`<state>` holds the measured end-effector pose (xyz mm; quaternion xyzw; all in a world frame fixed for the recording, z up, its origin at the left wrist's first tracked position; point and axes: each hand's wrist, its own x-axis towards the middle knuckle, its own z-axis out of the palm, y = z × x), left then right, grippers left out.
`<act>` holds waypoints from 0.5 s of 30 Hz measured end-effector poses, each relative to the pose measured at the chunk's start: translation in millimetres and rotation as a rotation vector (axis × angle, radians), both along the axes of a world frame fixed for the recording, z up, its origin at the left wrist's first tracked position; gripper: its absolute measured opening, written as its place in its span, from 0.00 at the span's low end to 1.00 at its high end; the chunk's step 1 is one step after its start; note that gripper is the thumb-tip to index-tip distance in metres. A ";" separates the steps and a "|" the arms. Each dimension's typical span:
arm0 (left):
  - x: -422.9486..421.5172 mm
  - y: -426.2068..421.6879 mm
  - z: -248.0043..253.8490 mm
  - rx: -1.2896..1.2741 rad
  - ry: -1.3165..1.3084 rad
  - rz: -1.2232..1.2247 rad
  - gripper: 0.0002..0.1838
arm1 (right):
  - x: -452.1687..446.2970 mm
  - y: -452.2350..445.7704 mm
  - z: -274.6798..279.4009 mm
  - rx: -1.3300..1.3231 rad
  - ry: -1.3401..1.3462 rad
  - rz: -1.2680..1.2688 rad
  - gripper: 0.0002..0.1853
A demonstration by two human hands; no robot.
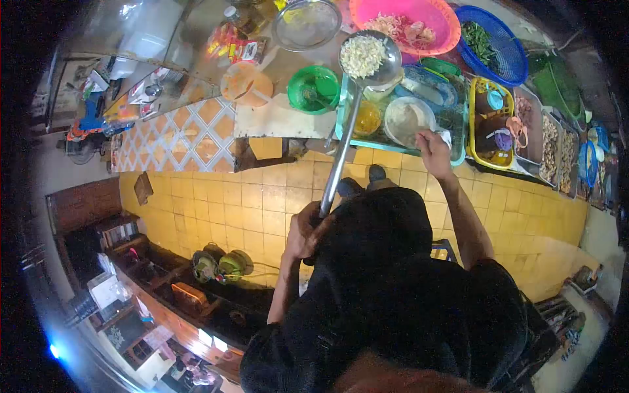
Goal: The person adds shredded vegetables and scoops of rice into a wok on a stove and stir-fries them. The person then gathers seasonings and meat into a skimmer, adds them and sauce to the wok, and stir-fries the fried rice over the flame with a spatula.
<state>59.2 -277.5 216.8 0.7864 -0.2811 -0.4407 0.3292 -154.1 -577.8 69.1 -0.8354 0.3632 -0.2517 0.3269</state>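
Floor: yellow tiles (275,200) below a cluttered counter
Patterned counter top (177,139): far left, orange and white
Orange bowl (246,85): on the counter, a utensil in it
Left hand (305,230): fingers closed round the ladle's handle
Metal plate (306,25): behind the green bowl (303,92), which holds a utensil
Ladle (343,147): slanting up from the left hand, its bowl full of chopped pale pieces, just in front of the pink basin (447,23)
Teal tray (393,149): holds a small bowl of something yellow and a white bowl (429,112) with pale contents
Right hand (436,156): at the white bowl's near right side, fingers curled; cannot tell whether they grip anything
Blue basket (514,49): leafy greens inside
Yellow basket (508,98): small containers inside
Metal trays (542,175): far right, chopped food in them
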 end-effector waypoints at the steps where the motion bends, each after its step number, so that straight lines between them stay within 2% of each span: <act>1: 0.3 4.6 0.6 -0.002 -0.002 -0.006 0.17 | -1.8 4.0 -5.8 -0.002 -0.002 -0.006 0.09; 3: 0.1 15.2 -2.8 -0.144 0.039 -0.016 0.17 | -2.6 10.7 -11.3 0.310 -0.314 -0.158 0.11; 5: -0.3 23.9 -10.4 -0.134 0.131 0.025 0.17 | -5.8 11.3 -7.8 0.336 -0.335 -0.214 0.11; 7: -3.0 21.9 -8.0 -0.161 0.043 0.000 0.16 | -8.9 9.7 -8.2 0.357 -0.357 -0.271 0.12; 10: -3.2 15.5 5.1 -0.084 0.052 -0.006 0.15 | -11.6 9.2 -13.9 0.230 -0.261 -0.246 0.12; 12: -0.7 15.1 4.5 -0.044 0.031 -0.007 0.15 | -8.7 11.4 -12.9 0.405 -0.427 -0.248 0.12; 13: 0.1 15.4 4.4 -0.003 0.009 -0.007 0.15 | -10.1 10.9 -12.0 0.405 -0.427 -0.247 0.12; 15: 0.7 20.1 1.0 -0.031 0.045 0.014 0.15 | -12.2 8.5 -6.8 0.565 -0.478 -0.293 0.12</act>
